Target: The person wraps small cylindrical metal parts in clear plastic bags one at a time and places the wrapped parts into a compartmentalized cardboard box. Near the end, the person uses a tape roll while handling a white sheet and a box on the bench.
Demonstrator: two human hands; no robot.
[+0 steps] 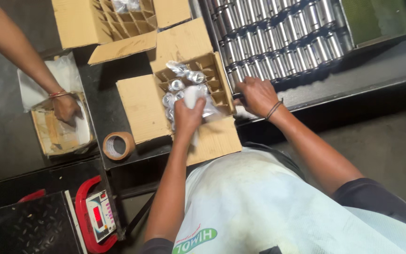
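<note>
My left hand [187, 114] grips a white plastic-wrapped cylinder [192, 95] over the divided brown cardboard box [219, 82]; my right hand [255, 95], closed on something unseen, rests at three o'clock against shiny metal cylinders [278, 37].

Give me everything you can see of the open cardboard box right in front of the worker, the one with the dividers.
The divided cardboard box is plain brown corrugated card, open at the top, with its flaps folded outward and flat on the dark table. A card grid splits it into small cells. Several cells on its left side hold shiny metal cylinders in clear plastic wrap; the cells on the right look empty. It sits turned at an angle. The left hand presses a white wrapped piece into it; the right hand rests at its right edge.
</note>
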